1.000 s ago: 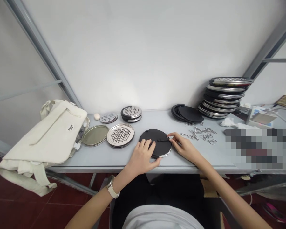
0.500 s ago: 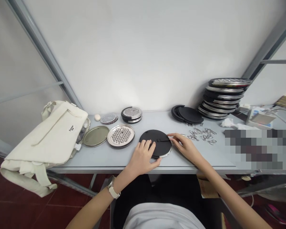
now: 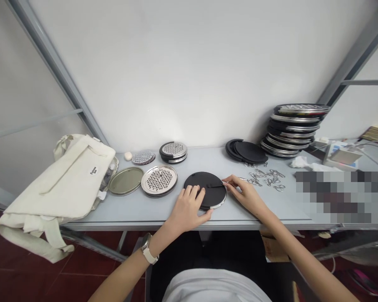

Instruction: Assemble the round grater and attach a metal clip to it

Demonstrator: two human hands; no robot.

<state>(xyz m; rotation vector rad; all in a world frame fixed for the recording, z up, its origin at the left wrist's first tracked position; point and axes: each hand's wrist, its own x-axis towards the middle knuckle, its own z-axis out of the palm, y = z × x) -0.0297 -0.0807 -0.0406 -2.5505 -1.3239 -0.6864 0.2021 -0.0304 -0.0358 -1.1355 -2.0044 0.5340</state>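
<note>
A round black case (image 3: 212,193) with a silver rim showing at its lower right lies flat before me, near the table's front edge. My left hand (image 3: 189,205) holds it, fingers resting across its top and thumb at the near rim. A short black strip (image 3: 214,184) runs over the top to the right edge. There the fingertips of my right hand (image 3: 241,191) are pinched together on a thin silver metal piece, mostly hidden by the fingers. Just beyond that hand, several small metal clasps (image 3: 272,178) lie loose.
Left of the case are a perforated metal disc (image 3: 159,180), an olive round lid (image 3: 126,180) and a cream bag (image 3: 63,180). Small perforated discs (image 3: 174,149) stand behind. Black discs (image 3: 250,152) and a tall stack of round cases (image 3: 292,130) are at the back right.
Both hands stay almost in place on the case. My right fingertips have shifted very slightly at its right edge, and the view has moved a little.
</note>
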